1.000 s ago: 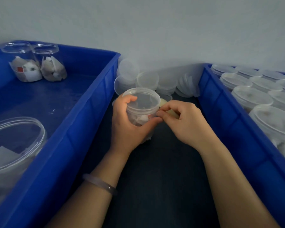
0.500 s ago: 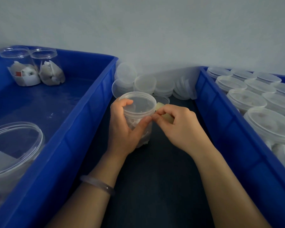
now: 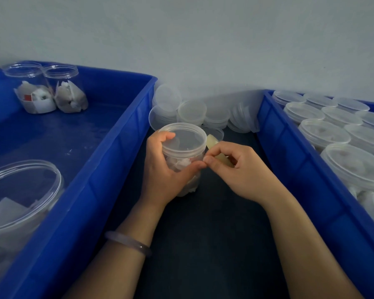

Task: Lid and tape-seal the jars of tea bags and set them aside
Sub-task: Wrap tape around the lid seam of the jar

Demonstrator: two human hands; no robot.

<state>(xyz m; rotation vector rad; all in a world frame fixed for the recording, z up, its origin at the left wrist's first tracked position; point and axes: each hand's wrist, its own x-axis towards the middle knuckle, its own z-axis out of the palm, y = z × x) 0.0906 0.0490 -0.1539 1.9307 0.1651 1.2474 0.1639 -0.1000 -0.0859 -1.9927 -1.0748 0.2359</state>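
Taking most of the space to the left of the small clear plastic jar (image 3: pixel 181 164) that the person holds is a big blue plastic crate (image 3: pixel 117 160). A second blue plastic crate (image 3: pixel 289 169) of the same kind runs along the right of this jar. Between them lies the dark table top (image 3: pixel 214 234), and the jar stands on it in the middle, as far as I can see.

In the left crate, on the near side of the jar, a wide clear open jar (image 3: pixel 20 190) shows with white paper inside. The right crate is packed with lidded clear jars (image 3: pixel 324 132) side by side. Directly behind the held jar is a heap of loose translucent lids (image 3: pixel 191 111). Far to its back left, in the corner of the left crate, two open clear jars of tea bags (image 3: pixel 39 98) stand touching each other.

The person's left hand (image 3: pixel 162 175) is wrapped around the held jar, fingers curled over the rim, thumb lying across the front wall. The right hand (image 3: pixel 242 171), just right of the jar, holds a pale yellowish roll of tape (image 3: pixel 212 141). Its thumb and forefinger are pinched together at the jar's side, touching the left thumb tip.

The jar has tea bags inside and a translucent round lid (image 3: pixel 186 138) already on its mouth. A pale glassy bangle (image 3: pixel 127 242) sits on the left wrist.
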